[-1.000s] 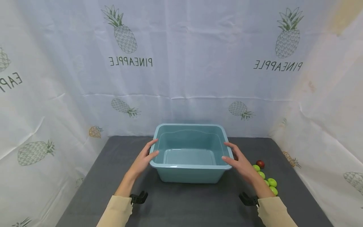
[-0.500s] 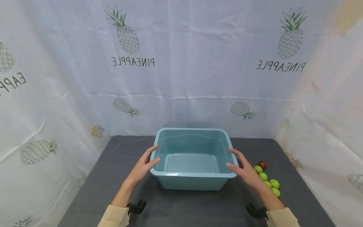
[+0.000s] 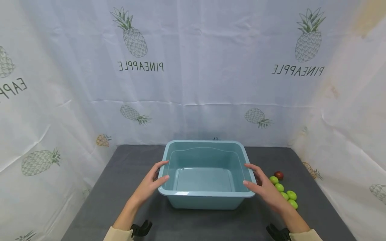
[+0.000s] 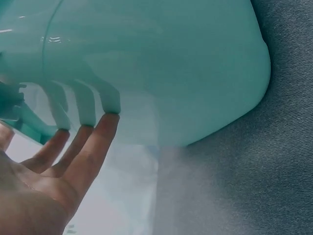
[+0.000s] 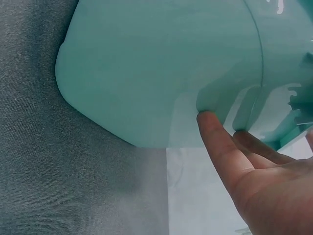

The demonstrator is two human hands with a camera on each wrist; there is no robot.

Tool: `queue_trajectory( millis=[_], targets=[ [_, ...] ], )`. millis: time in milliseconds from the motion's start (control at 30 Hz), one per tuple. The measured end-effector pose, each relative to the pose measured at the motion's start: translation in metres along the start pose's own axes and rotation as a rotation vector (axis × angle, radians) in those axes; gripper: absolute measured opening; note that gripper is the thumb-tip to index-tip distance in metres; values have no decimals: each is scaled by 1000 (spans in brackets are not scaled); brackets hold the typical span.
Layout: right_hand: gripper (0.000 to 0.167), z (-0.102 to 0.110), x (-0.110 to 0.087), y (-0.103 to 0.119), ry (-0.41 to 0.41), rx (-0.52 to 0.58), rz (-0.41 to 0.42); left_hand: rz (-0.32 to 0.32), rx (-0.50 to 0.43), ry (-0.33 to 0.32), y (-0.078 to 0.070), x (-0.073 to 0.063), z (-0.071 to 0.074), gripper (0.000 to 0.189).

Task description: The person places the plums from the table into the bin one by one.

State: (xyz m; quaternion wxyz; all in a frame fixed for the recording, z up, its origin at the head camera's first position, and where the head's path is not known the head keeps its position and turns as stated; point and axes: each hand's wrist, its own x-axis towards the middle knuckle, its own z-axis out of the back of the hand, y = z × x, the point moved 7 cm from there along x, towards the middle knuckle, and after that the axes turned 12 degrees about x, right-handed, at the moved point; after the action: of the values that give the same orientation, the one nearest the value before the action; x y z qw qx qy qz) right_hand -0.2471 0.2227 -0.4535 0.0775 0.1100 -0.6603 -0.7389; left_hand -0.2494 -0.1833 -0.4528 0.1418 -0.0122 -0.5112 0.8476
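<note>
A light blue-green plastic basin (image 3: 205, 202), upright with nothing inside, stands at the middle of the dark table. My left hand (image 3: 146, 188) grips its left rim, thumb and index finger reaching over the edge. On the opposite side, my right hand (image 3: 267, 190) holds the right rim in the same way. In the left wrist view, fingertips (image 4: 110, 117) of the left hand press against the basin's outer wall (image 4: 190, 63). The right wrist view likewise has fingertips (image 5: 207, 117) touching the smooth outer wall (image 5: 137, 63).
To the right of the basin lie several green apple-like fruits (image 3: 291, 195) and one dark red fruit (image 3: 278, 175). A white curtain (image 3: 193, 80) with pineapple prints rises behind the table (image 3: 96, 201) and along both sides.
The basin has slid toward me, away from the back curtain, with both hands staying on its rim. The fruits have kept their places on the table.
</note>
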Motion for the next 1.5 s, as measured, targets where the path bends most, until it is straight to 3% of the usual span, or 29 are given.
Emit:
queue_trajectory(
  millis=[333,600,900,1100,1500],
  targets=[
    [63,-5,-5,-2,-47,-12,13,-33,-6,-3,-2,-8,0,55],
    [64,-7,-6,-5,-39,21,-10,48,-2,0,4,-11,-2,56],
    [65,-5,-8,-5,-57,18,-11,49,30,43,-2,-7,-4,58],
    [63,-3,-8,1,-61,-12,42,39,55,63,-7,1,-3,57],
    [55,6,-24,4,-55,-102,148,36,66,4,-7,5,-5,51]
  ],
)
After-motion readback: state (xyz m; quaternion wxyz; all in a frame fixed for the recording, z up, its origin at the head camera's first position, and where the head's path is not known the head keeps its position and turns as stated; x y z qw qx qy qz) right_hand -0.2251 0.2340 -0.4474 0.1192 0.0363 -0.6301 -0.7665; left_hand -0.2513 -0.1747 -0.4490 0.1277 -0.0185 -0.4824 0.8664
